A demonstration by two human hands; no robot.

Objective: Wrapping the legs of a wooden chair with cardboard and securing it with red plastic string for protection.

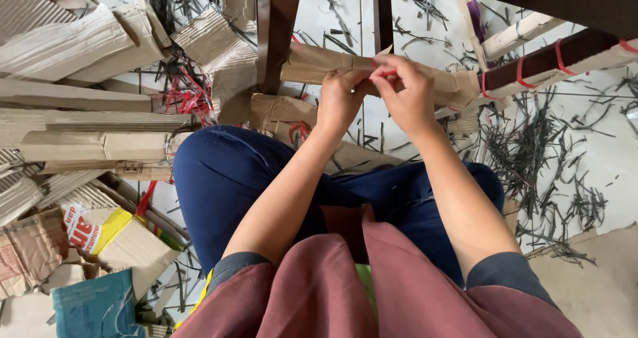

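Note:
My left hand (342, 99) and my right hand (407, 92) meet over a cardboard-wrapped wooden rail (319, 62) in front of my knees. Between the fingertips of both hands is a thin red band (385, 73), pinched against the cardboard wrap. The rail runs between dark wooden legs (276, 25). Further right, a dark wooden bar (551, 59) carries cardboard held on by several red bands. I sit on the floor in blue trousers.
Stacks of folded corrugated cardboard (73, 92) fill the left side, with a tangle of red bands (189, 99) among them. A printed carton (113, 235) and a blue bag (93, 308) lie lower left. Dark thin strips (531, 152) litter the white floor on the right.

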